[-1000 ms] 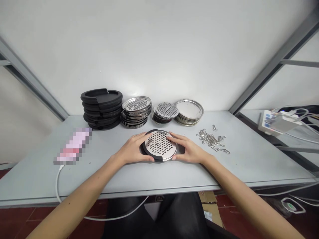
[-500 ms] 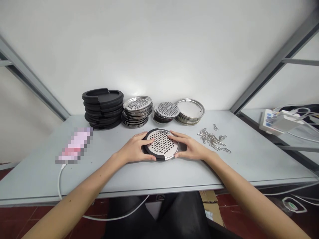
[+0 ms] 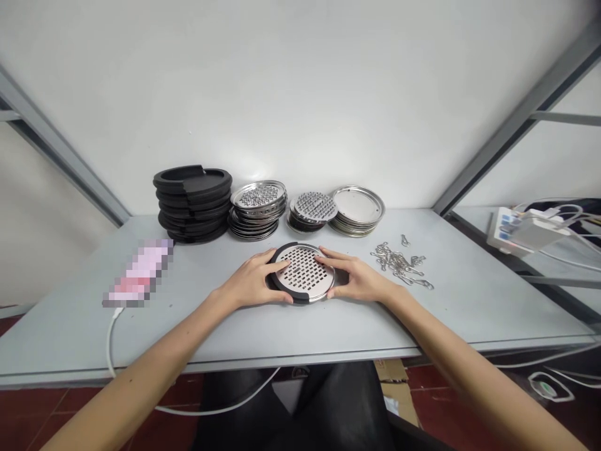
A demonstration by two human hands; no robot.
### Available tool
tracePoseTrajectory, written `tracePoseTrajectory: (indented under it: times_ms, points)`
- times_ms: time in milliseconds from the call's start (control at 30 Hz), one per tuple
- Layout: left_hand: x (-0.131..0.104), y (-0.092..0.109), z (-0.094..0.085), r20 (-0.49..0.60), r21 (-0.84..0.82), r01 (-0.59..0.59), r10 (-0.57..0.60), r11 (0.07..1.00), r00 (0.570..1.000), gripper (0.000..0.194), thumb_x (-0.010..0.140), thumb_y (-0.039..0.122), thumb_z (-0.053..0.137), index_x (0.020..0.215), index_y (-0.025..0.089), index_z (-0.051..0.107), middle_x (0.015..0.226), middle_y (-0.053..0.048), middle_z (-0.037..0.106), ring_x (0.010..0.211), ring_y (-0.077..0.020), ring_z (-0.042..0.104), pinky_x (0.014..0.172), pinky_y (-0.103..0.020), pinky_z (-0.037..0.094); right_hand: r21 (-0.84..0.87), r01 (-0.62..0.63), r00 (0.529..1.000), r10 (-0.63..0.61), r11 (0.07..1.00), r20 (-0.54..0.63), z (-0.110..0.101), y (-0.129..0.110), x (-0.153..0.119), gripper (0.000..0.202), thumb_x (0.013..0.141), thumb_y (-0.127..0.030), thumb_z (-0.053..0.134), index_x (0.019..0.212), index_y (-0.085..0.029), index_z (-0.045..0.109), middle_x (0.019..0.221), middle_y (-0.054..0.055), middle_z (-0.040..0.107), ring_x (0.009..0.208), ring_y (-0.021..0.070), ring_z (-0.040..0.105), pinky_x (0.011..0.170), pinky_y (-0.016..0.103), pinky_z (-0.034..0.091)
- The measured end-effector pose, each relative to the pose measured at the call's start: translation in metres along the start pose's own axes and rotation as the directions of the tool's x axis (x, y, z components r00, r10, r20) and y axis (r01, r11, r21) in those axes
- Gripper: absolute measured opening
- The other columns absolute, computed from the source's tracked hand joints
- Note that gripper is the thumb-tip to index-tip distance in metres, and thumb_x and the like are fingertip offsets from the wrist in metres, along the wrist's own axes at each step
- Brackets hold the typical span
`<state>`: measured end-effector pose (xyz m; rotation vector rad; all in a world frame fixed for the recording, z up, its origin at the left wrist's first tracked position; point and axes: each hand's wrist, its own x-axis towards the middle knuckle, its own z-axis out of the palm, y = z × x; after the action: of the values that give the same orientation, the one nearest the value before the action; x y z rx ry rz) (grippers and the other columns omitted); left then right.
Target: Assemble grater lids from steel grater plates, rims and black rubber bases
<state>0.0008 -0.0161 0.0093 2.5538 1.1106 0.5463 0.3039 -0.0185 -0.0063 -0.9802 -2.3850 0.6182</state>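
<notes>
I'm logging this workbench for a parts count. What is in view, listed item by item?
perforated metal disc: one, silver, seated in black ring, table centre
black ring: one, under the disc
black ring stack: one stack, back left
perforated disc stacks: two, silver, back centre
plain disc stack: one, silver, back right
metal clips: loose pile, silver, right of disc
white cable: one, front left edge
power strip: one, white, far right
table: grey
left hand: on disc's left rim
right hand: on disc's right rim
</notes>
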Motion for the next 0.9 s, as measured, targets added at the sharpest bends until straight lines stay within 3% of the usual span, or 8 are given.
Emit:
tracePoseTrajectory:
  times_ms: [67, 233, 300, 467, 567, 633, 733, 900]
  points:
    - [-0.001, 0.0, 0.0, 0.014, -0.01, 0.032, -0.032, 0.999, 0.999, 0.089, 0.061, 0.067, 0.076, 0.134, 0.02, 0.056, 0.146, -0.017, 0.045, 0.134, -0.0392, 0.042, 0.11, -0.055, 0.035, 0.008, -0.006, 1.0, 0.006, 1.0, -0.008, 0.001, 0.0, -0.001, 0.087, 0.069, -0.054, 0.077, 0.143, -0.022, 0.045, 0.153, 0.016, 0.035, 0.139, 0.0353, 0.036, 0.115, 0.053, 0.031]
    - [-0.002, 0.002, -0.001, -0.01, -0.125, 0.092, -0.094, 0.988, 0.996, 0.127, 0.056, 0.066, 0.08, 0.154, 0.02, 0.015, 0.15, -0.016, 0.04, 0.136, -0.0374, 0.041, 0.11, -0.05, 0.038, 0.045, -0.013, 1.0, 0.014, 0.999, -0.026, 0.006, -0.001, -0.003, 0.087, 0.07, -0.053, 0.076, 0.145, -0.024, 0.042, 0.155, 0.014, 0.031, 0.14, 0.0353, 0.034, 0.115, 0.054, 0.029]
    - [-0.002, 0.001, -0.002, -0.011, -0.149, 0.101, -0.104, 0.984, 0.994, 0.127, 0.056, 0.064, 0.08, 0.154, 0.02, 0.012, 0.151, -0.016, 0.039, 0.136, -0.0373, 0.04, 0.109, -0.05, 0.039, 0.046, -0.032, 0.999, 0.034, 0.998, -0.042, 0.007, -0.003, -0.004, 0.087, 0.07, -0.053, 0.077, 0.144, -0.024, 0.044, 0.155, 0.015, 0.032, 0.14, 0.0358, 0.035, 0.115, 0.055, 0.03]
    - [-0.003, -0.002, -0.002, 0.012, -0.11, 0.041, -0.04, 0.993, 0.999, 0.109, 0.068, 0.06, 0.075, 0.153, 0.021, 0.021, 0.154, -0.015, 0.032, 0.141, -0.0348, 0.033, 0.114, -0.05, 0.031, -0.003, -0.08, 0.991, 0.08, 0.997, -0.106, 0.008, -0.004, -0.002, 0.087, 0.063, -0.057, 0.08, 0.138, -0.024, 0.052, 0.149, 0.016, 0.043, 0.136, 0.0357, 0.042, 0.112, 0.056, 0.034]
    - [-0.004, 0.001, 0.002, 0.008, -0.009, -0.031, 0.031, 0.999, 0.999, 0.105, 0.064, 0.065, 0.076, 0.149, 0.02, 0.033, 0.156, -0.017, 0.026, 0.143, -0.0383, 0.025, 0.115, -0.054, 0.026, -0.031, -0.084, 0.986, 0.078, 0.996, -0.149, 0.008, -0.006, -0.001, 0.086, 0.059, -0.058, 0.082, 0.133, -0.023, 0.057, 0.144, 0.017, 0.049, 0.132, 0.0363, 0.047, 0.11, 0.056, 0.037]
    - [-0.004, 0.004, 0.006, -0.003, 0.037, -0.106, 0.106, 0.994, 0.994, 0.098, 0.062, 0.064, 0.078, 0.144, 0.022, 0.042, 0.154, -0.016, 0.032, 0.143, -0.0395, 0.025, 0.115, -0.056, 0.025, -0.044, -0.076, 0.983, 0.068, 0.996, -0.171, 0.007, -0.008, 0.0, 0.083, 0.058, -0.059, 0.082, 0.13, -0.023, 0.06, 0.141, 0.017, 0.052, 0.129, 0.0374, 0.05, 0.108, 0.057, 0.039]
    - [-0.003, 0.008, 0.009, -0.036, 0.055, -0.18, 0.182, 0.982, 0.983, 0.071, 0.074, 0.054, 0.074, 0.135, 0.026, 0.053, 0.145, -0.013, 0.046, 0.14, -0.0361, 0.033, 0.114, -0.056, 0.028, -0.043, -0.062, 0.976, 0.051, 0.997, -0.213, 0.006, -0.01, 0.001, 0.079, 0.059, -0.059, 0.081, 0.127, -0.024, 0.062, 0.139, 0.016, 0.054, 0.127, 0.0378, 0.052, 0.106, 0.057, 0.041]
    - [-0.004, 0.007, 0.004, -0.207, -0.156, -0.203, 0.169, 0.967, 0.964, 0.04, 0.094, 0.038, 0.055, 0.131, 0.024, 0.053, 0.136, -0.01, 0.055, 0.131, -0.0251, 0.048, 0.113, -0.045, 0.034, 0.027, -0.021, 0.943, 0.029, 0.999, -0.33, 0.004, -0.009, -0.001, 0.073, 0.071, -0.053, 0.076, 0.136, -0.027, 0.053, 0.135, 0.012, 0.058, 0.124, 0.0328, 0.055, 0.105, 0.052, 0.044]
